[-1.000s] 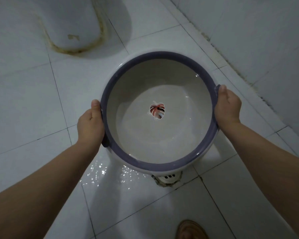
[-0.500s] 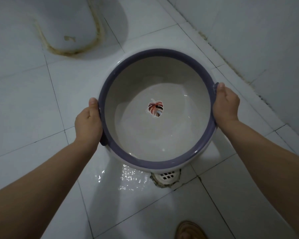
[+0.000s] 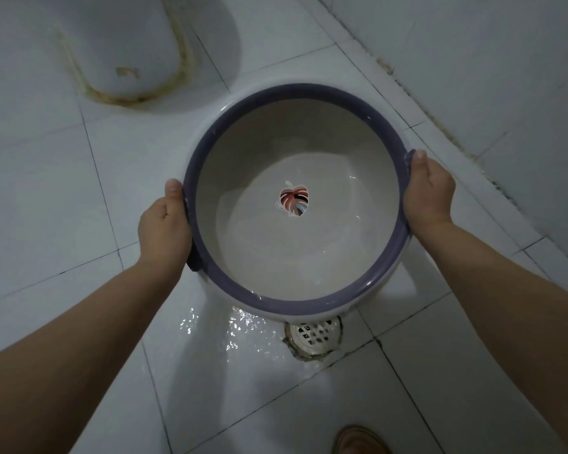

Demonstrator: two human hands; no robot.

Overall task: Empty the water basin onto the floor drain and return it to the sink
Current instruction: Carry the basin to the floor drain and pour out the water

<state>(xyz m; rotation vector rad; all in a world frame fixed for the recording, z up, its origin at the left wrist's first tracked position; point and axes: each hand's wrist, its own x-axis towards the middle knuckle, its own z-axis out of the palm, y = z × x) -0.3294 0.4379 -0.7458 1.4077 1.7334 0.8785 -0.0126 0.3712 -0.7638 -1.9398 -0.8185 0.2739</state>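
Note:
I hold a round white water basin (image 3: 210, 149) with a purple rim and a red leaf picture on its bottom, above the tiled floor. A little clear water lies in its near part. My left hand (image 3: 163, 224) grips the left rim and my right hand (image 3: 428, 191) grips the right rim. Just below the basin's near edge sits the round white floor drain (image 3: 313, 335), partly hidden by the basin. Water glistens on the tile to the left of the drain.
A white toilet base (image 3: 118, 44) with a stained seam stands on the floor at the upper left. A tiled wall (image 3: 489, 60) runs along the right. A brown shoe (image 3: 358, 442) shows at the bottom edge.
The basin has lifted a little away from the drain, so more of the drain shows. The wet patch on the floor has spread and less water remains in the basin.

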